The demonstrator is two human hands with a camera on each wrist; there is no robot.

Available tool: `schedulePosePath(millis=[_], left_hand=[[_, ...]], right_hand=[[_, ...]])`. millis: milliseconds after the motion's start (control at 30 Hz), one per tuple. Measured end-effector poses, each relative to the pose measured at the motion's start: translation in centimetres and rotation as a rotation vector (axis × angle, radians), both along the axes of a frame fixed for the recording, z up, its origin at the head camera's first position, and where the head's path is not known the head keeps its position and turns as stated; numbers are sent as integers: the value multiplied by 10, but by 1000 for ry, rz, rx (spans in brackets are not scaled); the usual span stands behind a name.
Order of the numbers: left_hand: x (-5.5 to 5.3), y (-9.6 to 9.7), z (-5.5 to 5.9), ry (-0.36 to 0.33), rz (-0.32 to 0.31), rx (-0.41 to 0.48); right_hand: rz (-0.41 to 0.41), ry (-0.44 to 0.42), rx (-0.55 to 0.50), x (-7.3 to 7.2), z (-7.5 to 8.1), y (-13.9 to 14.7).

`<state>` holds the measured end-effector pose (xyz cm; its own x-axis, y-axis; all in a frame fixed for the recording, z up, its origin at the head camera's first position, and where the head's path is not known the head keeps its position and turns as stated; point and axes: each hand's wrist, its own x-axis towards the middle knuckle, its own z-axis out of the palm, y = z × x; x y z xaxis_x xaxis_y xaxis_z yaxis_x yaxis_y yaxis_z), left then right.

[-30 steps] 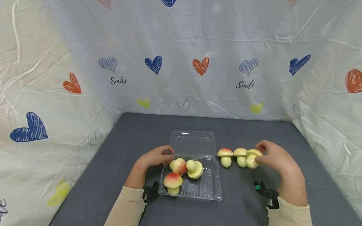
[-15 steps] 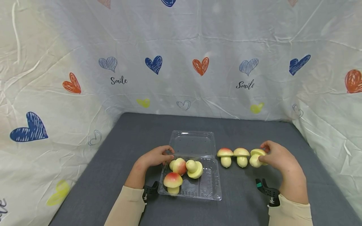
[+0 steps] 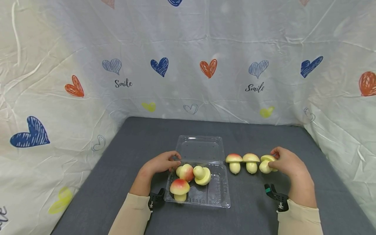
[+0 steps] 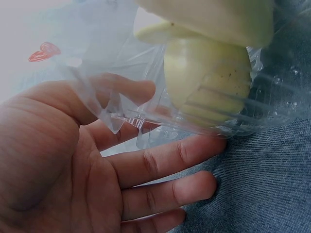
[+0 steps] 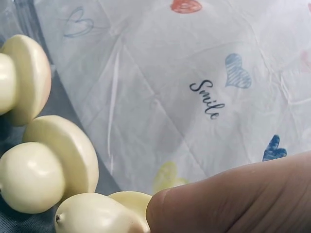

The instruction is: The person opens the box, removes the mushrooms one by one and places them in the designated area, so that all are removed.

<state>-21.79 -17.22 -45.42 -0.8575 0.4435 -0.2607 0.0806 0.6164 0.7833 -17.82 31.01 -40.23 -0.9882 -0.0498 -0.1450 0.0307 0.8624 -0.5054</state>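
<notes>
My right hand holds an artificial mushroom by its cap at the right end of a short row; its thumb lies against the cap in the right wrist view. Left of it stand a pale-capped mushroom and a red-capped one. My left hand pinches the left edge of a clear plastic clamshell box, thumb and fingers on either side of the rim in the left wrist view. Three mushrooms lie in the box: a red-topped one, a tipped one and an upturned one.
The box's lid is folded back, away from me. Dark grey cloth covers the table. A white sheet printed with hearts hangs behind and along both sides.
My right hand has shifted the rightmost mushroom slightly right, opening a gap beside its neighbour; in the last half second it stays put. The left hand and box have not moved.
</notes>
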Motion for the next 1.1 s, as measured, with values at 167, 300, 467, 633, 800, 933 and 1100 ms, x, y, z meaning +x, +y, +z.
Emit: schedulePosePath(millis=[167,300,467,633,800,933,1100], left_hand=[[0,0,-1,-4,-2,-2],[1,1,0,-6,-1,-5],[1,1,-1,-7,2,-4],[0,0,-1,-5,2,1],[-1,0,-2,-5,-1,4],[-1,0,-2,-6,-2,-3],[-1,0,-2,-1,-5,-10]], right_hand=[[-8,5,26,-6,-7,1],[-7,9,29,-10,-14,2],[18,46,25,-14,-22,3],[39,110,55,-16,-25,1],[37,107,42,-16,-26,-2],[38,75,28,-15,-25,-3],[35,62,34,-14,-23,-3]])
